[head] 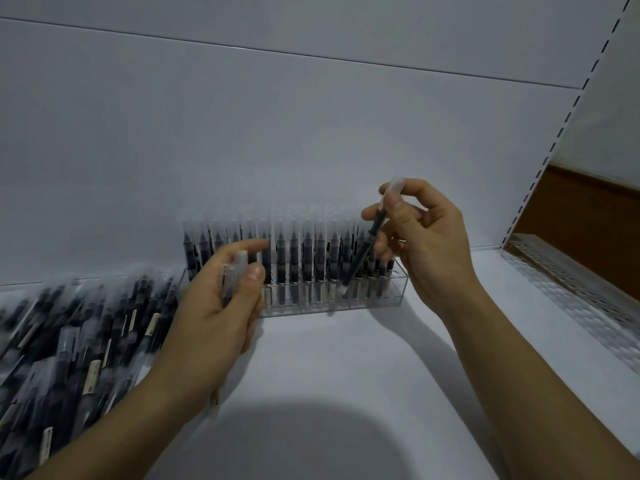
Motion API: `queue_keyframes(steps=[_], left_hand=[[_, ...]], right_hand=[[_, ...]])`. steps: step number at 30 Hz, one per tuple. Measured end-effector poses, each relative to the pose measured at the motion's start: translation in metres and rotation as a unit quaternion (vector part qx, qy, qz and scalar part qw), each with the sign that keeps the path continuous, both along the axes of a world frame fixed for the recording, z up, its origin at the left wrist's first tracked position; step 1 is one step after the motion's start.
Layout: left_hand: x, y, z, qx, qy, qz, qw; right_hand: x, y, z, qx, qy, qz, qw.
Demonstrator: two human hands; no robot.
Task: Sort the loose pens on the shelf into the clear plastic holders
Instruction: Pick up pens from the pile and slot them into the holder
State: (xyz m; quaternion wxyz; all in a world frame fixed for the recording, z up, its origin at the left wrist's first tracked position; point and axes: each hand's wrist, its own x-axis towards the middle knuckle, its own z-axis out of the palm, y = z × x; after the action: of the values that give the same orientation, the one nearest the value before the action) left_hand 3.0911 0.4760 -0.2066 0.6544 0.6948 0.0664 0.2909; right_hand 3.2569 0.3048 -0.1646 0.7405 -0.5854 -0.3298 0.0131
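Over the right end of the holder (332,303), the right hand (426,237) pinches a pen (365,247) near its clear cap between thumb and fingers, its lower end slanting down toward a slot. The left hand (221,306) curls round a spare pen (237,271), perhaps several; blur hides the count. Loose pens lie in a pile (69,334) at left on the shelf (346,375). Each pen looks light, stiff and smooth, probably slippery, so a hold high on the barrel should leave the lower end free to drop in.
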Motion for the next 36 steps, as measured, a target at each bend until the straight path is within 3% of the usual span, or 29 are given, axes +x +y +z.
queue_keyframes(steps=[5,11,16,28,36], left_hand=[[0.003,0.004,-0.004,-0.096,-0.009,-0.061,0.993],[0.002,-0.001,-0.006,-0.007,-0.004,-0.063,0.998],[0.001,-0.003,-0.004,0.034,-0.013,-0.065,0.997],[0.004,0.001,-0.009,0.05,-0.004,-0.06,0.997],[0.003,-0.002,-0.008,0.039,0.006,-0.052,0.998]], right_hand=[[0.01,-0.007,-0.001,0.018,0.001,-0.058,0.998],[0.021,-0.013,0.0,0.066,-0.002,-0.15,0.987],[0.029,-0.014,-0.005,0.039,-0.016,-0.249,0.968],[0.031,-0.012,-0.013,-0.053,-0.11,-0.286,0.95],[0.032,-0.013,-0.013,-0.075,-0.104,-0.304,0.944]])
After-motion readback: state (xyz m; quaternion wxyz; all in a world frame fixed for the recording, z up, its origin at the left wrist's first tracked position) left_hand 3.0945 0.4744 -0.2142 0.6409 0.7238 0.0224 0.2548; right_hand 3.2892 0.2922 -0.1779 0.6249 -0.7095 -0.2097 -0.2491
